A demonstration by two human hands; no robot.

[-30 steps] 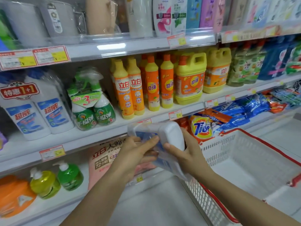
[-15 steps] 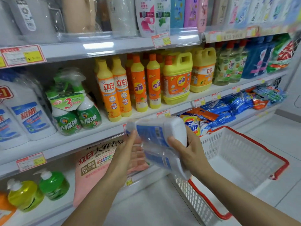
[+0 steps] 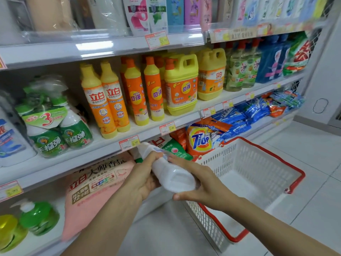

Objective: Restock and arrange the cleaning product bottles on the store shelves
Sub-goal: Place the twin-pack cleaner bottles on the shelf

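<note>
On the right, white floor tiles (image 3: 310,159) meet a pale wall (image 3: 330,80); grey shelves (image 3: 55,52) fill the left.

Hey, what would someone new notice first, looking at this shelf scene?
First, the white bottle at centre, lying tilted and gripped by the left hand and the right hand. Behind it, the row of orange bottles with yellow tops stands out on the middle shelf. Low at the right sits a white basket with a red rim.
</note>
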